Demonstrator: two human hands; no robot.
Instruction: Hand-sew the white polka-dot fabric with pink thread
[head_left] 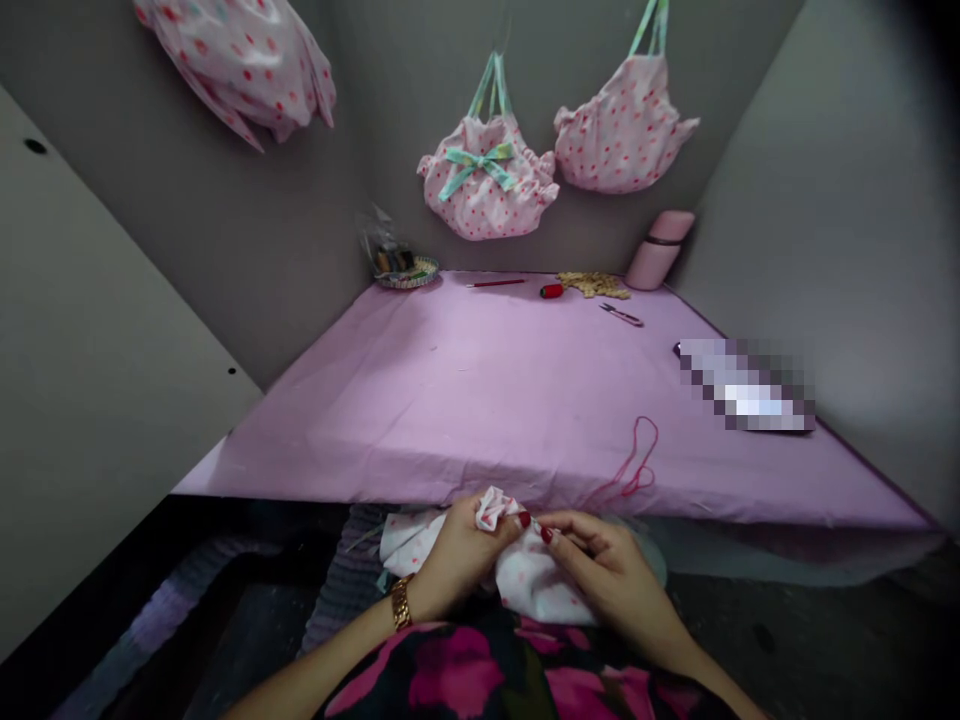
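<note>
My left hand (466, 548) is closed on a white cloth with red dots (536, 585), and a gathered tuft of it sticks up between thumb and fingers. Close beside it, the thumb and forefinger of my right hand (600, 560) pinch together at the edge of the same cloth. Whether a needle is between these fingertips is too small to make out. A loop of red thread (637, 465) trails from near my right fingers onto the table. The cloth hangs over my lap below the table's front edge.
The table has a pink cover (450, 400). Toward its back lie a small basket (409, 275), a red pencil (496, 283), a red thread spool (551, 291), thread snips (621, 315) and a pink bottle (660, 250). A blurred flat device (750, 390) lies right. Dotted garments (487, 185) hang above.
</note>
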